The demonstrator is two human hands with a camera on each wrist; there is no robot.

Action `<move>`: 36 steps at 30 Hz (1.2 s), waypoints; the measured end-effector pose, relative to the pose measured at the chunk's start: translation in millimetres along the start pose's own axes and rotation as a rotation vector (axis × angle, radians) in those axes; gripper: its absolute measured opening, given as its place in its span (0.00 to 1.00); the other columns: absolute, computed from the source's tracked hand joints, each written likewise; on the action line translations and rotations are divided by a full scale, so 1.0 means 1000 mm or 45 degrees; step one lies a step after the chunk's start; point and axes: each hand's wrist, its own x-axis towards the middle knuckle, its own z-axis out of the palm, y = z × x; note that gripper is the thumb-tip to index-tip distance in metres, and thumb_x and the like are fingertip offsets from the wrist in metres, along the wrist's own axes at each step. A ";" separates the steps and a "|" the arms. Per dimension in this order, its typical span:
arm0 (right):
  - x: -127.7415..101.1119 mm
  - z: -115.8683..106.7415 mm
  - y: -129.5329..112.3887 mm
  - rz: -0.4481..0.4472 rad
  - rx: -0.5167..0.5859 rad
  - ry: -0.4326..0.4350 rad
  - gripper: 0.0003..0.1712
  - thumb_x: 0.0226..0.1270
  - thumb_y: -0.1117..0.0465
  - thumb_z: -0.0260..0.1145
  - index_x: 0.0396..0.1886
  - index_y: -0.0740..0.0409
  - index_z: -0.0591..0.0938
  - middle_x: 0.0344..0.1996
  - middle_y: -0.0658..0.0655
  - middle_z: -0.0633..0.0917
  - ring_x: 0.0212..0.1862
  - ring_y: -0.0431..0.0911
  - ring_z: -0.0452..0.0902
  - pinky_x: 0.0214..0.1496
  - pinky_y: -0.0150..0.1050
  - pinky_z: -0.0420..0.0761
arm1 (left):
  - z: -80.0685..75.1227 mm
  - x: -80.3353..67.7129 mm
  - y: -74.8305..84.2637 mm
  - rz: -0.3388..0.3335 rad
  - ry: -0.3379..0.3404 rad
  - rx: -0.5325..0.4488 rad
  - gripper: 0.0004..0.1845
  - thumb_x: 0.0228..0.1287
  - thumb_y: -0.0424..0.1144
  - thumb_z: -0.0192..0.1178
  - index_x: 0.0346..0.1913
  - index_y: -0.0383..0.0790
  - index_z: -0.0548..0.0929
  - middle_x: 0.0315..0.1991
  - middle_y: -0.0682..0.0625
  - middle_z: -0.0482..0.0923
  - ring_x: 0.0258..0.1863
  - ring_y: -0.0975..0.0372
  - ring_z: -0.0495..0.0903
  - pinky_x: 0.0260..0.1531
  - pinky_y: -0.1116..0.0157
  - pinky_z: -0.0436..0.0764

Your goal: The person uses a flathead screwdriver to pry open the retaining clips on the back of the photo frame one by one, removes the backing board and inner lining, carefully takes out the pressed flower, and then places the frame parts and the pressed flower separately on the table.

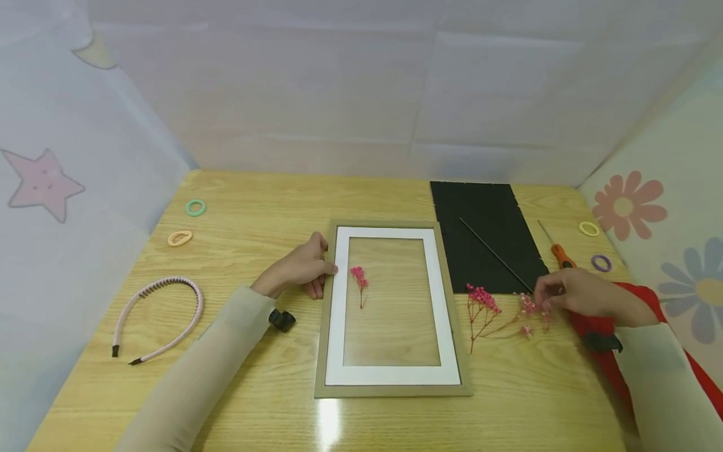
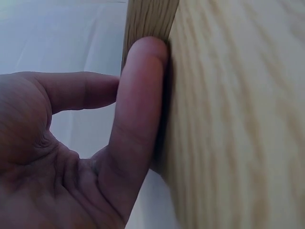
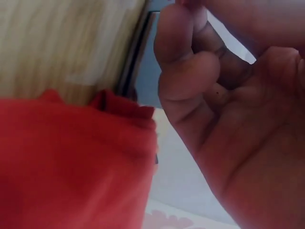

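A tan picture frame (image 1: 393, 390) with a white mat lies on the wooden table, a small pink dried-flower sprig (image 1: 359, 280) in its window. My left hand (image 1: 302, 267) holds the frame's left edge; the left wrist view shows finger and thumb at its wooden side (image 2: 151, 19). To the right of the frame, my right hand (image 1: 582, 292) pinches a paler pink dried-flower sprig (image 1: 528, 306) between thumb and fingertips. Its thin stem reaches left toward a darker pink sprig (image 1: 482, 301) on the table. In the right wrist view only a bit of pink shows at the fingertips.
Behind the right hand lie a black board (image 1: 474, 207), a thin dark rod (image 1: 491, 250) and an orange-handled screwdriver (image 1: 560, 254). Red cloth (image 3: 71, 162) sits under the right wrist. A pink headband (image 1: 175, 280) and hair ties (image 1: 195, 214) lie left; more hair ties (image 1: 602, 270) lie right.
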 end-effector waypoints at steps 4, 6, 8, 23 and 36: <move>0.001 0.006 0.002 0.011 -0.037 0.018 0.13 0.64 0.67 0.69 0.29 0.41 0.83 0.28 0.42 0.83 0.31 0.32 0.71 0.32 0.29 0.74 | 0.002 -0.001 -0.002 0.004 0.007 0.001 0.27 0.72 0.40 0.58 0.62 0.37 0.56 0.26 0.42 0.78 0.15 0.54 0.85 0.20 0.54 0.88; 0.002 0.009 0.002 -0.016 -0.055 0.037 0.14 0.64 0.68 0.69 0.28 0.41 0.83 0.27 0.41 0.83 0.31 0.31 0.71 0.33 0.28 0.74 | 0.003 -0.002 -0.003 0.004 0.009 0.004 0.27 0.72 0.39 0.58 0.63 0.38 0.55 0.25 0.42 0.78 0.15 0.53 0.85 0.20 0.54 0.88; 0.004 0.010 0.002 -0.045 -0.064 0.055 0.15 0.63 0.70 0.69 0.29 0.42 0.84 0.27 0.41 0.83 0.31 0.31 0.73 0.33 0.29 0.76 | 0.005 -0.003 -0.003 0.000 0.007 0.003 0.27 0.72 0.39 0.58 0.63 0.38 0.55 0.25 0.42 0.78 0.15 0.53 0.85 0.20 0.53 0.88; 0.060 0.004 -0.109 -0.291 0.077 0.385 0.07 0.69 0.63 0.70 0.44 0.49 0.85 0.37 0.49 0.88 0.36 0.36 0.81 0.39 0.29 0.84 | 0.010 -0.012 -0.005 -0.017 0.006 -0.009 0.30 0.72 0.40 0.58 0.66 0.38 0.54 0.26 0.40 0.79 0.16 0.52 0.85 0.21 0.53 0.89; 0.180 0.049 -0.219 -0.477 0.060 0.045 0.07 0.70 0.61 0.69 0.45 0.54 0.85 0.38 0.49 0.88 0.42 0.39 0.82 0.48 0.36 0.85 | 0.012 -0.012 -0.001 -0.022 0.019 -0.013 0.29 0.71 0.40 0.59 0.65 0.38 0.55 0.26 0.40 0.80 0.17 0.51 0.86 0.21 0.53 0.89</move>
